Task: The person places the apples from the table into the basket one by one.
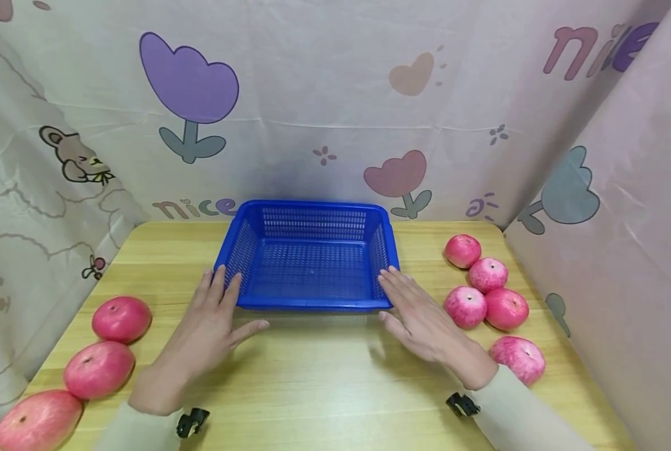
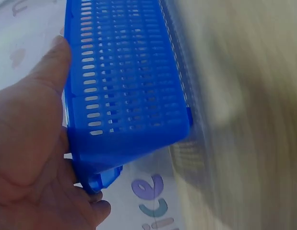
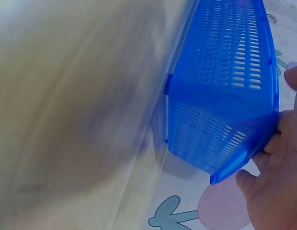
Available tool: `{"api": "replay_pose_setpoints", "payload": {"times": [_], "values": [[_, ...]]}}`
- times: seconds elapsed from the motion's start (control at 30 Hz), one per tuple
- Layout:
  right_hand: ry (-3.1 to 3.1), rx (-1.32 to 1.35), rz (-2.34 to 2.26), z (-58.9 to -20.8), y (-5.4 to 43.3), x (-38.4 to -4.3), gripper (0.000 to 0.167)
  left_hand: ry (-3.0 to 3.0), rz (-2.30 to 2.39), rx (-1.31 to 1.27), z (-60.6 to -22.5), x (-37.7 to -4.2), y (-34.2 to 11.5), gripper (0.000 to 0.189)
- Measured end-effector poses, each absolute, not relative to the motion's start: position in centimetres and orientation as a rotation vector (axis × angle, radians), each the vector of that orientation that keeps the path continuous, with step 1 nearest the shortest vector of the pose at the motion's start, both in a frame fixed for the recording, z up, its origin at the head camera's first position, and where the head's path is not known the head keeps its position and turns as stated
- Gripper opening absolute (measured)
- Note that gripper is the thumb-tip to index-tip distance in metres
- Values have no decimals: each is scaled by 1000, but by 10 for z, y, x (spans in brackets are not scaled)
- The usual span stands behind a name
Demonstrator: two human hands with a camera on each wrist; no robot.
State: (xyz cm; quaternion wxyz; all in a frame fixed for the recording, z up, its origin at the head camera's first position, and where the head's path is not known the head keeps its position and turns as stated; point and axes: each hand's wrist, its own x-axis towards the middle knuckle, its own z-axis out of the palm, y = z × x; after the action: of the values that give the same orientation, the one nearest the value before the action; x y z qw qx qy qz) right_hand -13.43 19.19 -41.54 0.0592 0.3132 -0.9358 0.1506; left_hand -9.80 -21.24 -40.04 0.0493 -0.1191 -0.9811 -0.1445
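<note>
A blue plastic basket [image 1: 313, 275] with slotted walls stands at the back middle of the wooden table, its inside bare. My left hand [image 1: 211, 319] rests straight fingers on the basket's near-left corner, thumb spread away from it. At the near-right corner, the fingers of my right hand [image 1: 420, 319] lie on the rim, also extended. The left wrist view shows the left hand [image 2: 33, 124] against the rim of the basket [image 2: 124, 96]. In the right wrist view, fingertips of the right hand [image 3: 278, 167] touch the basket [image 3: 215, 96] at its corner.
Three pink-red apples [image 1: 99, 369] form a line along the table's left side. Several more apples [image 1: 487, 275] sit on the right, one of them [image 1: 518, 359] beside the right forearm. Patterned curtains [image 1: 313, 94] enclose the table [image 1: 313, 388] at the back and sides.
</note>
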Motion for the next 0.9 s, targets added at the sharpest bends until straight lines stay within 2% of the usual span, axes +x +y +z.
{"api": "replay_pose_setpoints", "payload": {"times": [0.3,0.63,0.9], "values": [[-2812,707,538,-421,201,-113,69,-2987,-499,-367,-402,-73,-188,109],[-2794,585,535,-423,205,-103,65,-3034,-500,-340,-397,-52,-171,114],[-2799,515,540,-420,202,-97,62,-3015,-577,-281,-391,-54,-171,96]]}}
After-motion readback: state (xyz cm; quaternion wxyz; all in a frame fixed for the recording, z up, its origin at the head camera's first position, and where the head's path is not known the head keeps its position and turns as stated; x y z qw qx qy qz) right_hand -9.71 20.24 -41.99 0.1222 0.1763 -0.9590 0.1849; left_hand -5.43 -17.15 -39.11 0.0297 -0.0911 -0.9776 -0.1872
